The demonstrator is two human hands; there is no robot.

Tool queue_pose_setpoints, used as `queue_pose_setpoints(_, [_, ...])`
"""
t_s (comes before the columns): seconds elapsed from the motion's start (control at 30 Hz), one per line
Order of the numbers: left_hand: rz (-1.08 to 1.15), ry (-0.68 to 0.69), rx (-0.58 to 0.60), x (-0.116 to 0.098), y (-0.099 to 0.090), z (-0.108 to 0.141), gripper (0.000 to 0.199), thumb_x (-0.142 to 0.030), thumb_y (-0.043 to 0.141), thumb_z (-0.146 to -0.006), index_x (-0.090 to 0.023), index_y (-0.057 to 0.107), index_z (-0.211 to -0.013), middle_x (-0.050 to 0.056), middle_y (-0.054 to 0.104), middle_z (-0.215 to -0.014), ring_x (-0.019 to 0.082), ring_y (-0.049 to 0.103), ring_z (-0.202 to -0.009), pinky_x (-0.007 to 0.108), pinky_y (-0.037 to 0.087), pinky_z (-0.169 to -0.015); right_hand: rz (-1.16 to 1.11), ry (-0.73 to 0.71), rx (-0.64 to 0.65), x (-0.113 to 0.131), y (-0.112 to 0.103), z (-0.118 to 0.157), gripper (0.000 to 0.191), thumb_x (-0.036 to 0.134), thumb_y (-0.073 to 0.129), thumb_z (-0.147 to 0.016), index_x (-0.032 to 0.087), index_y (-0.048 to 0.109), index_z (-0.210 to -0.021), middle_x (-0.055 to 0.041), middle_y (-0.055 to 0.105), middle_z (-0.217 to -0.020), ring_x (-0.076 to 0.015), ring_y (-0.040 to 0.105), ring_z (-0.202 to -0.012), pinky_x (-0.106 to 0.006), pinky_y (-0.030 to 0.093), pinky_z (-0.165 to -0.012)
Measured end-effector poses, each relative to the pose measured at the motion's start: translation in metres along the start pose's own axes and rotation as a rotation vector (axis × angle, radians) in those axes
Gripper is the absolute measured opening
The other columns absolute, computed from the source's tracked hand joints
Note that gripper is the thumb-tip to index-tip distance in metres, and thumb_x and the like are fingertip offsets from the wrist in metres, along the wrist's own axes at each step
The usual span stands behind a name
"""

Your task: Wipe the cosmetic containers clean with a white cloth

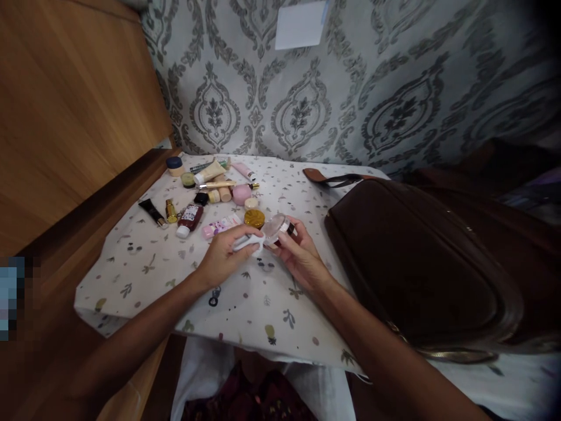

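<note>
My right hand [300, 251] is closed round a small round clear jar [276, 227], which is tilted with its flat face toward the left. Pinched in my left hand [228, 251] is a white wipe [252, 242], touching the near left edge of the jar. Just behind both hands stands a jar with a gold lid [255, 218]. A pink-and-white tube [221, 226] lies beyond my left fingers, and a dark red bottle with a white cap [190, 220] lies to its left.
Several cosmetics lie further back, among them a pink jar [241, 194], a cream tube [209, 172] and a navy-lidded jar [175, 166]. A black tube [152, 213] is at the left. A large dark brown bag [407, 257] fills the right side. Patterned cloth [245, 310] covers the table.
</note>
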State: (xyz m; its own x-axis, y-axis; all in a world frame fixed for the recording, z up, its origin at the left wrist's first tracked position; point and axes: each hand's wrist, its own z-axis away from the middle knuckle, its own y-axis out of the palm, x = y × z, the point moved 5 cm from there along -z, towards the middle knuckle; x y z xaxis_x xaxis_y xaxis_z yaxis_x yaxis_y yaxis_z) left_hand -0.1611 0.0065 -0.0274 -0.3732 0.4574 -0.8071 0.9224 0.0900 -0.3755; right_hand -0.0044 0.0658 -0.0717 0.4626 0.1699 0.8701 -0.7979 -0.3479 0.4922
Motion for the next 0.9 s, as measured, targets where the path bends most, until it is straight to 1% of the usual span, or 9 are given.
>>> queue_pose_setpoints(0.1, [0.145,-0.073,0.017,0.001,0.001,0.000,0.019,-0.027,0.065,-0.089,-0.019,0.070,-0.105,0.004,0.072,-0.099,0.012,0.063,-0.071,0.022,0.052,-0.061,0.121,-0.008,-0.033,-0.002,-0.004,-0.001,0.073,0.045,0.089,-0.064,0.036,0.054,-0.127,-0.0004,0.063,-0.110,-0.0193,0.065,-0.099,-0.038,0.056,-0.090])
queue_pose_setpoints(0.23, [0.224,-0.092,-0.011,0.001,0.000,-0.001,0.019,-0.027,0.066,-0.087,-0.018,0.070,-0.104,0.004,0.071,-0.101,0.014,0.065,-0.077,0.022,0.055,-0.064,0.210,-0.027,-0.022,-0.003,-0.005,-0.002,0.081,0.046,0.090,-0.062,0.034,0.054,-0.133,-0.0026,0.061,-0.116,-0.0208,0.063,-0.105,-0.036,0.055,-0.091])
queue_pose_setpoints(0.4, [0.164,-0.079,-0.069,0.002,-0.005,-0.002,0.020,-0.030,0.065,-0.089,-0.019,0.069,-0.105,0.003,0.071,-0.099,0.013,0.065,-0.071,0.024,0.055,-0.064,0.167,0.020,0.043,-0.005,-0.001,-0.001,0.095,0.034,0.092,-0.058,0.034,0.046,-0.140,-0.0030,0.061,-0.122,-0.0222,0.064,-0.109,-0.038,0.054,-0.094])
queue_pose_setpoints(0.53, [-0.020,0.049,-0.135,-0.005,-0.009,0.000,0.021,-0.026,0.065,-0.090,-0.019,0.067,-0.109,0.004,0.072,-0.106,0.018,0.068,-0.096,0.028,0.054,-0.086,0.258,0.017,0.029,-0.003,-0.001,-0.001,0.092,0.029,0.092,-0.056,0.030,0.048,-0.137,-0.0036,0.063,-0.119,-0.0223,0.064,-0.106,-0.038,0.053,-0.095])
queue_pose_setpoints(0.57, [-0.062,0.075,-0.148,-0.007,-0.010,0.001,0.023,-0.026,0.065,-0.089,-0.019,0.066,-0.111,0.005,0.072,-0.108,0.019,0.067,-0.100,0.029,0.053,-0.089,0.297,0.009,0.031,-0.003,-0.001,-0.001,0.092,0.028,0.092,-0.055,0.029,0.048,-0.136,-0.0035,0.064,-0.118,-0.0219,0.064,-0.104,-0.038,0.053,-0.095])
queue_pose_setpoints(0.7, [-0.164,0.091,-0.171,-0.005,-0.010,0.004,0.025,-0.023,0.066,-0.088,-0.019,0.063,-0.113,0.004,0.072,-0.106,0.018,0.067,-0.096,0.027,0.053,-0.084,0.456,-0.059,0.056,-0.003,0.001,0.000,0.085,0.024,0.089,-0.054,0.027,0.052,-0.130,-0.0023,0.063,-0.116,-0.0202,0.063,-0.101,-0.034,0.053,-0.090])
queue_pose_setpoints(0.77, [-0.189,0.133,-0.153,-0.005,-0.008,0.005,0.024,-0.021,0.065,-0.088,-0.020,0.064,-0.112,0.005,0.072,-0.106,0.019,0.068,-0.098,0.029,0.053,-0.086,0.499,-0.118,0.066,-0.002,0.002,0.000,0.078,0.022,0.089,-0.053,0.027,0.055,-0.123,-0.0018,0.062,-0.117,-0.0199,0.061,-0.102,-0.032,0.053,-0.088])
queue_pose_setpoints(0.83, [-0.193,0.186,-0.127,-0.005,-0.007,0.005,0.024,-0.018,0.063,-0.088,-0.020,0.066,-0.112,0.005,0.073,-0.108,0.020,0.068,-0.101,0.031,0.053,-0.089,0.498,-0.149,0.068,-0.002,0.001,0.000,0.071,0.024,0.090,-0.053,0.026,0.057,-0.116,-0.0007,0.062,-0.111,-0.0182,0.060,-0.096,-0.028,0.054,-0.080])
queue_pose_setpoints(0.9, [-0.178,0.214,-0.114,-0.006,-0.008,0.004,0.025,-0.016,0.061,-0.088,-0.020,0.067,-0.112,0.006,0.073,-0.108,0.021,0.068,-0.102,0.033,0.053,-0.090,0.466,-0.124,0.074,-0.003,0.000,-0.001,0.063,0.031,0.089,-0.058,0.026,0.057,-0.111,0.0012,0.063,-0.099,-0.0153,0.060,-0.081,-0.025,0.054,-0.064])
